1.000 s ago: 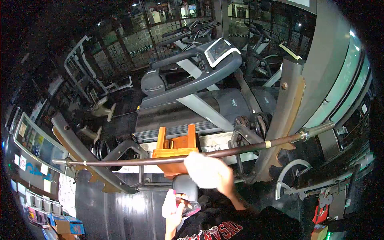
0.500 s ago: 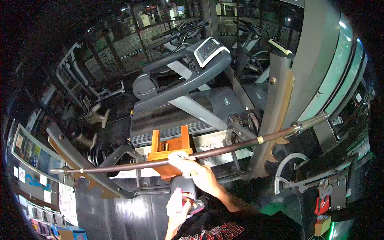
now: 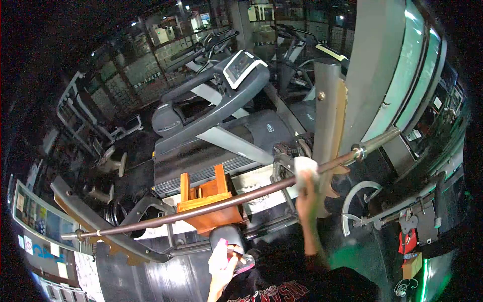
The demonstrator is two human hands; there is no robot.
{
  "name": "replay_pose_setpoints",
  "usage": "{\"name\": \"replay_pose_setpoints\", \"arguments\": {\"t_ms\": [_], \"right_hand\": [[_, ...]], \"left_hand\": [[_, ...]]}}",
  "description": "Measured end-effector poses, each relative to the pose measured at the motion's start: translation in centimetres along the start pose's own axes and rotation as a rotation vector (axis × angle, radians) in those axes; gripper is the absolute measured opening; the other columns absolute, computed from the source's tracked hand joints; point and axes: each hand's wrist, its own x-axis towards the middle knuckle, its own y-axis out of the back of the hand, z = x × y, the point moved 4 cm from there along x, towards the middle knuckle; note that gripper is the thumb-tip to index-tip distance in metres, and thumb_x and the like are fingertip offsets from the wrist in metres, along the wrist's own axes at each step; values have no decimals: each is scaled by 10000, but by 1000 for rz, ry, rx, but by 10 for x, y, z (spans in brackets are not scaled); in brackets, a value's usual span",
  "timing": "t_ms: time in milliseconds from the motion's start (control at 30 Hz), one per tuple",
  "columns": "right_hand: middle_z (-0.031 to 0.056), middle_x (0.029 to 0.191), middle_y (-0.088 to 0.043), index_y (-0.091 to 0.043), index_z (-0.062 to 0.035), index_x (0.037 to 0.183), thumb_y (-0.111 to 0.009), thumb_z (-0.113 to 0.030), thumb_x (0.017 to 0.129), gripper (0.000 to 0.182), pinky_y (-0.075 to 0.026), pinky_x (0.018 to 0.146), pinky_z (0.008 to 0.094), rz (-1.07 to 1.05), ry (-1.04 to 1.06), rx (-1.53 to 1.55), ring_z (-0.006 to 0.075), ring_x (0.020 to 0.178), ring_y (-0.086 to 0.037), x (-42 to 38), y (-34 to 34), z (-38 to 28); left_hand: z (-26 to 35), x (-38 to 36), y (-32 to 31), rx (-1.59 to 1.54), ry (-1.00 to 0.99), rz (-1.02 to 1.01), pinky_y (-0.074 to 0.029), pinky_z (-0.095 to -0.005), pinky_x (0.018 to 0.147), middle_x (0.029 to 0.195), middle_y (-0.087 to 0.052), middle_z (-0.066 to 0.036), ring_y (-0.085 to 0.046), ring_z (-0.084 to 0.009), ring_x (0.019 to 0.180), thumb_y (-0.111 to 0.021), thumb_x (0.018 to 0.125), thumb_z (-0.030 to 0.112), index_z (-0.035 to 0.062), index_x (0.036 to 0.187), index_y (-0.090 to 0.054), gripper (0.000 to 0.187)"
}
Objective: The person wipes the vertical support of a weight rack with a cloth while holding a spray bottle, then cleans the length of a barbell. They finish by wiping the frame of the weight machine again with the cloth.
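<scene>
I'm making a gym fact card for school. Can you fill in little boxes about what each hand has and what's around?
Place: a gym, seen from above a bench press rack
Right hand: presses a white cloth on the barbell, near its right end
Left hand: holds a pink spray bottle low, near the body
Barbell: long dark bar lying across the rack's two uprights
Under the bar: an orange wooden stool
Behind: a grey treadmill with its screen
Person: dark shirt with red letters

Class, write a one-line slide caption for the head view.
Right hand presses white cloth on racked barbell; left hand holds pink bottle.
</scene>
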Motion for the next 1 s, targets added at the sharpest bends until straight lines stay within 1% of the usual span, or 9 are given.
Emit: {"name": "replay_pose_setpoints", "arguments": {"t_ms": [133, 200, 267, 433, 500, 600, 700, 833, 1000], "right_hand": [[184, 1129, -595, -579, -40, 1138, -515, 59, 745, 410, -459, 909, 343, -342, 49, 414, 323, 1085, -561, -32, -36, -52], [165, 978, -656, -606, -7, 1074, -550, 15, 770, 310, -485, 838, 336, -484, 105, 594, 226, 926, -642, -43, -37, -82], [165, 962, -655, -609, -8, 1078, -579, -11, 763, 316, -487, 806, 304, -740, -160, 712, 168, 888, -636, -58, -40, -86], [133, 1049, -640, -567, 27, 1139, -389, 89, 783, 403, -452, 877, 319, -130, -392, 932, 218, 990, -600, -36, -18, -35], [158, 1193, -577, -565, 11, 1155, -415, 83, 766, 423, -369, 989, 341, 53, -193, 563, 236, 1138, -527, -11, 15, -18], [167, 1166, -581, -529, 18, 1169, -433, 104, 740, 448, -396, 960, 365, 98, -6, 214, 275, 1090, -550, 10, 26, 16], [198, 1215, -512, -521, -34, 1164, -525, 76, 709, 468, -322, 1017, 463, -248, 137, -47, 388, 1186, -436, 20, 10, 14], [242, 1325, -390, -490, -70, 1174, -655, -119, 707, 497, -243, 1036, 560, -245, 145, -60, 449, 1236, -334, 13, 10, -6], [252, 1341, -370, -494, -75, 1177, -665, -190, 762, 463, -225, 1054, 537, -29, 77, -111, 446, 1284, -285, 11, 9, -19]], "left_hand": [[-1, 9, -8, 157, -186, -123, -532, -295, 626, 916, -642, -169, -638, -180, 657, -541, 764, -109, -14, 1310, -365, 582], [-4, 11, -9, 145, -174, -134, -533, -294, 624, 932, -641, -173, -639, -175, 660, -540, 764, -107, -19, 1302, -371, 571], [-3, 12, -9, 142, -163, -139, -534, -293, 623, 947, -640, -177, -639, -169, 663, -539, 765, -105, -24, 1295, -376, 560], [14, 11, -9, -53, -95, -54, -531, -320, 667, 956, -624, -199, -630, -204, 685, -511, 799, -94, -43, 1230, -425, 442], [11, 9, -2, -106, -84, -45, -528, -322, 672, 955, -620, -202, -624, -209, 685, -506, 804, -95, -45, 1219, -432, 425], [3, 8, 7, -30, -52, -73, -524, -322, 664, 954, -615, -199, -616, -209, 676, -508, 810, -95, -52, 1219, -427, 418], [1, 9, 11, -4, -35, -91, -522, -326, 657, 954, -614, -199, -617, -216, 679, -504, 814, -103, -38, 1251, -409, 451], [4, 15, 9, -59, -80, -107, -523, -325, 655, 961, -612, -200, -617, -217, 677, -503, 812, -113, -3, 1312, -371, 529], [3, 13, 13, -52, -106, -106, -524, -321, 654, 962, -612, -205, -619, -215, 672, -501, 808, -115, 8, 1322, -362, 546]]}}
